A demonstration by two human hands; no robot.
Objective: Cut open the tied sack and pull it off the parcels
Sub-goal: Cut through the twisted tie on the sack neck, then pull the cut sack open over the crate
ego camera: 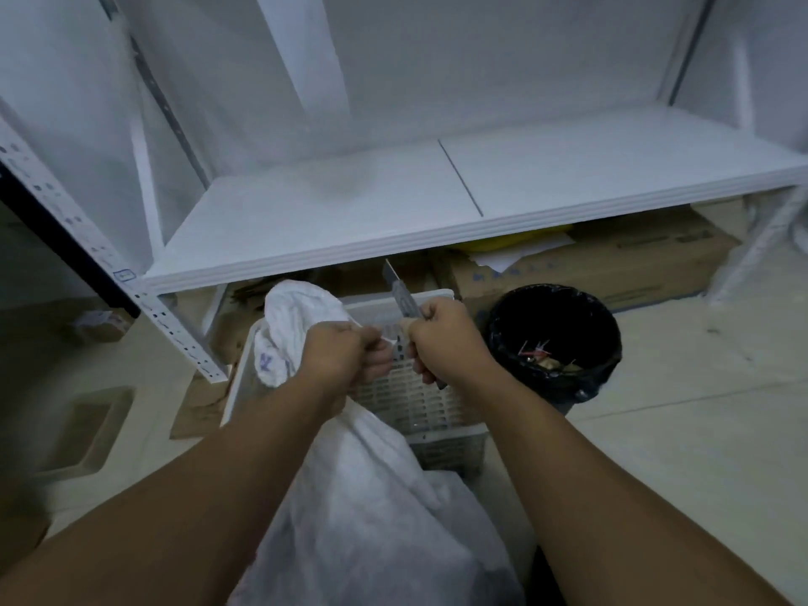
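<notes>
Evidently soft, limp sack [371,496]: left hand [345,356] clamps its gathered neck, right hand [441,338] fisted on knife [404,299].

Parcels hidden inside sack [371,518]

Two bare forearms enter from lower frame edge, uncovered along whole visible length; no sleeve edge in view. Left hand [345,356] and right hand [446,338] bare: no gloves, rings, watch or wristband visible. Knuckles and backs of hands face camera. Fingernails too blurred to describe.
</notes>
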